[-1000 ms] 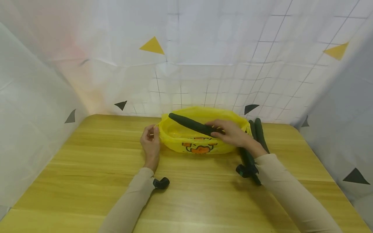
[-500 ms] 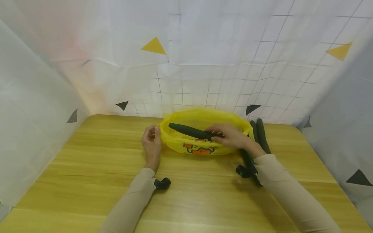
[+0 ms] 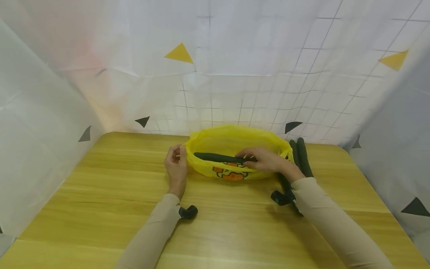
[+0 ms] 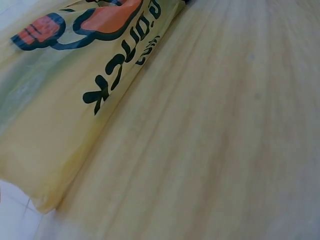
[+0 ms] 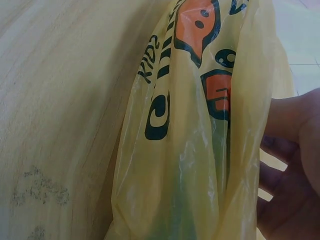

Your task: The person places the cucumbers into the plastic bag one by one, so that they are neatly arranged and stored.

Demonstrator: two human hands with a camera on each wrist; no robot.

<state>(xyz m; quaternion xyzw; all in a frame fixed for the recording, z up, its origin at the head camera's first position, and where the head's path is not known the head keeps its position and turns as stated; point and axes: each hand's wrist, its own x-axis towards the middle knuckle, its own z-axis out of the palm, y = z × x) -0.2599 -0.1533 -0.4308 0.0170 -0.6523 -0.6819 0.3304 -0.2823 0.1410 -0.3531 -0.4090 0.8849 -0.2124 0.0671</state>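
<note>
In the head view a yellow plastic bag (image 3: 231, 136) with an orange cartoon print lies mouth open near the back of the table. My left hand (image 3: 176, 166) pinches its rim at the left end. Inside the mouth, a long dark green cucumber (image 3: 218, 157) lies nearly level, low behind the front wall. My right hand (image 3: 265, 160) reaches over the rim and grips its right end. The fingertips are partly hidden there. From the right wrist, my hand (image 5: 295, 165) appears beside the bag (image 5: 195, 165), fingers behind the film. The left wrist view shows the printed bag wall (image 4: 65, 115).
Two more cucumbers (image 3: 304, 157) lie side by side right of the bag. Another cucumber (image 3: 284, 184) is partly covered by my right wrist and its black camera (image 3: 281, 198). A white sheet (image 3: 235, 93) hangs behind the wooden table (image 3: 228, 224).
The right hand has lowered the cucumber into the bag; its raised left end has dropped from above the rim to inside the mouth. The left hand keeps its hold on the rim.
</note>
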